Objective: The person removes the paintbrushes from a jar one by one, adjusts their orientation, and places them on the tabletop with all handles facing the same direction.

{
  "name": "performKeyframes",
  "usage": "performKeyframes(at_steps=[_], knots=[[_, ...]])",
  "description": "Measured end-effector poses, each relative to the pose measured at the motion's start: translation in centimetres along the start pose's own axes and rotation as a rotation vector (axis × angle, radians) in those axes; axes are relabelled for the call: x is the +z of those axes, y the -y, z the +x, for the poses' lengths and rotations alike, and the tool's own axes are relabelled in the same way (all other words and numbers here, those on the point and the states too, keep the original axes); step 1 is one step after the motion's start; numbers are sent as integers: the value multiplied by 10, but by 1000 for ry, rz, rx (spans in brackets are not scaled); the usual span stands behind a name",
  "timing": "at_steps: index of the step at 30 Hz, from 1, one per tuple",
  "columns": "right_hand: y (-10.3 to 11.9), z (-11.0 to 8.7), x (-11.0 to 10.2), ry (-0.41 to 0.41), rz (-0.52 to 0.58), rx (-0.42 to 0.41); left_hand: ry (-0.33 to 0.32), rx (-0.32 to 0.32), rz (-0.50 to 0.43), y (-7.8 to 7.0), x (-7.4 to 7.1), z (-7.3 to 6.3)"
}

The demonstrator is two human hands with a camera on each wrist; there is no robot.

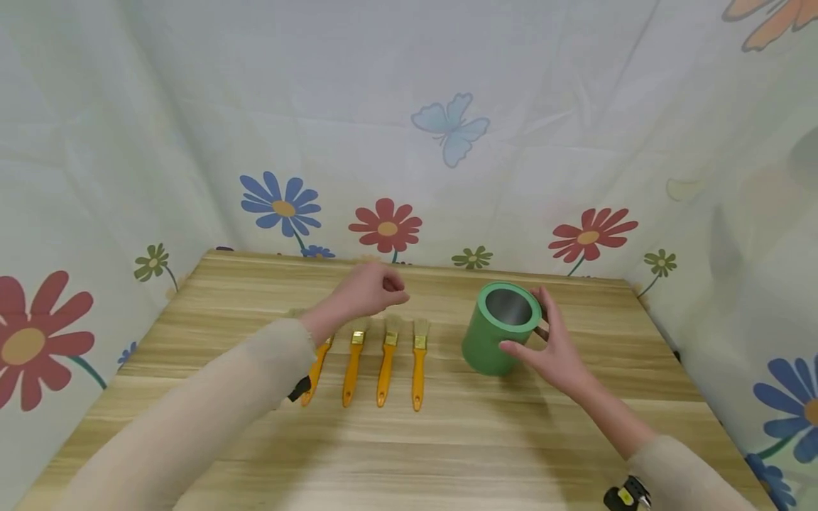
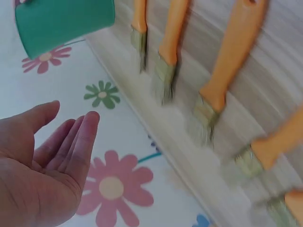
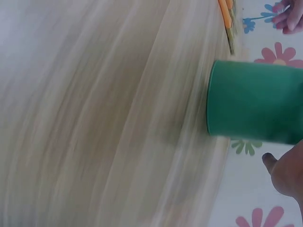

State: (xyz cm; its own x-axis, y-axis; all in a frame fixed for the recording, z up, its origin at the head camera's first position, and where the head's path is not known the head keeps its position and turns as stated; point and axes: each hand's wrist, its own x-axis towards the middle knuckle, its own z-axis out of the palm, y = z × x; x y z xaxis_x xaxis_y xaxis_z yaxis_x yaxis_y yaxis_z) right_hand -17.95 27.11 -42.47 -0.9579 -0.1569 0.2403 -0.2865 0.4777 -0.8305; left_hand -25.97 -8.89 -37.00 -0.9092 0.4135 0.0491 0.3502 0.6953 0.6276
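Observation:
My right hand (image 1: 557, 356) grips a green cylindrical can (image 1: 479, 341) at its right side, thumb on the near wall and fingers behind. The can's open top shows a grey metallic inside, and a dark handle-like piece shows between the can and my hand. Above the bristle ends of several paintbrushes (image 1: 386, 365) hovers my left hand (image 1: 368, 289), holding nothing. In the left wrist view its fingers (image 2: 85, 142) are loosely extended and the thumb stands apart. The brushes lie in a row with yellow-orange handles toward me; my left forearm partly covers the leftmost ones.
Everything is on a light wood-grain table (image 1: 383, 461). A white curtain (image 1: 524, 163) printed with flowers and a butterfly hangs along the back and both sides. The can stands to the right of the brush row.

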Motion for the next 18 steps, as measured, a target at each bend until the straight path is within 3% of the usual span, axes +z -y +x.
performKeyframes(at_steps=[10, 18], knots=[[4, -19, -41, 38, -127, -83, 29, 47, 102, 20, -42, -39], [6, -22, -82, 4, -263, -102, 8, -5, 261, 43, -74, -73]])
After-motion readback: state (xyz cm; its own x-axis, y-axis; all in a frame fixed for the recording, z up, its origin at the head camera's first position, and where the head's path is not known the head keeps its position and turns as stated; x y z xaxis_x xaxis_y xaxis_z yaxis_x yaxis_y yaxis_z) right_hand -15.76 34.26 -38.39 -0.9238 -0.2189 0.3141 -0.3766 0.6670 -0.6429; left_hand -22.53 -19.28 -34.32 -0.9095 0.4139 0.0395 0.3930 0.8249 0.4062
